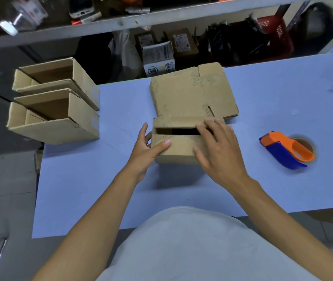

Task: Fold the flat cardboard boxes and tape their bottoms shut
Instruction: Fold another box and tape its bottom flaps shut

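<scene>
A small cardboard box stands on the blue table with its two long flaps folded inward and a dark gap between them. My left hand holds its left end, thumb lying on the near flap. My right hand lies flat on top of the flaps at the right, fingers spread and straight. Behind the box lies a stack of flat cardboard boxes. An orange and blue tape dispenser with a brown roll rests on the table to the right.
Two folded boxes lie on their sides at the table's left edge, one behind the other. A cluttered shelf runs behind the table. Blurred objects sit at the far right edge.
</scene>
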